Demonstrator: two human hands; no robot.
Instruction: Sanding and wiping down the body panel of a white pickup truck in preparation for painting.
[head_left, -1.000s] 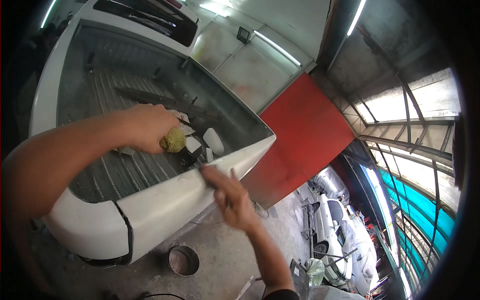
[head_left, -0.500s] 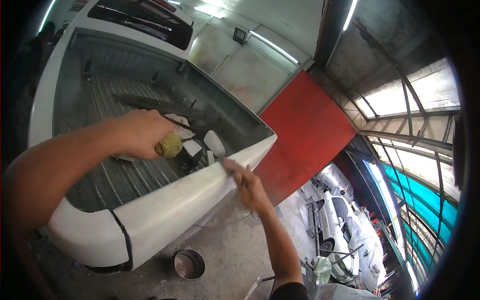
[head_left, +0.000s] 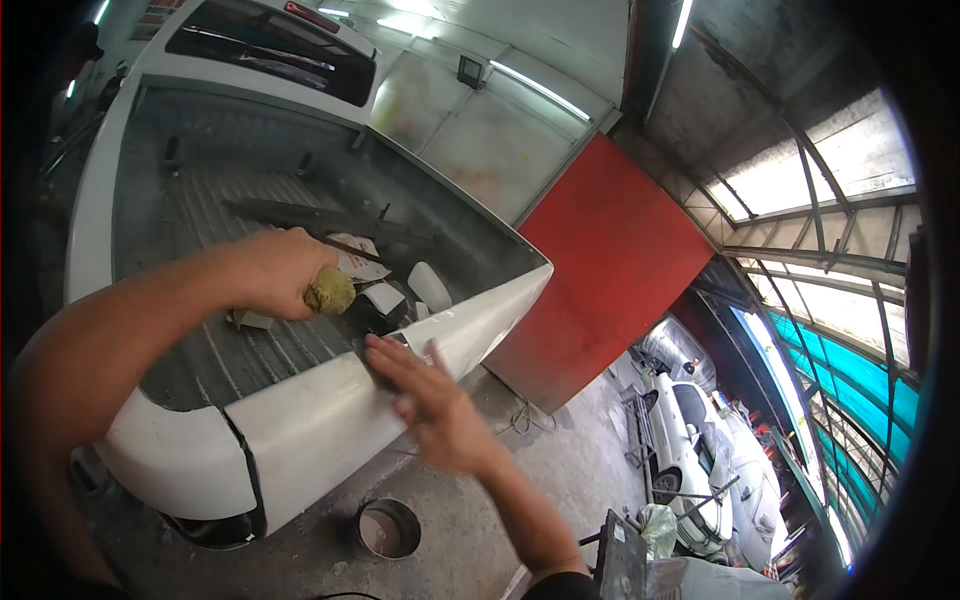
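Note:
My left hand (head_left: 285, 268) is closed around a wadded yellow-green sponge or cloth (head_left: 331, 291), held above the pickup's ribbed bed. My right hand (head_left: 430, 405) lies against the top edge of the white rear panel (head_left: 320, 415), its fingers stretched out and slightly blurred. A dark patch shows under those fingers; I cannot tell if it is shadow or a thing. Just beyond the hands, inside the bed, are a white mirror-shaped cover (head_left: 430, 287), a smaller white and black part (head_left: 383, 300) and a printed packet (head_left: 360, 258).
A round bucket (head_left: 388, 528) with greyish contents stands on the concrete floor below the panel. A long dark strip (head_left: 300, 215) lies across the bed. Beyond the truck is a red panel (head_left: 610, 270). White cars (head_left: 700, 480) are parked at the right, near a dark stand (head_left: 620, 560).
My right hand has slid left along the panel's top edge, closer to my left hand. My left hand keeps its hold on the yellow-green wad. The view has shifted slightly.

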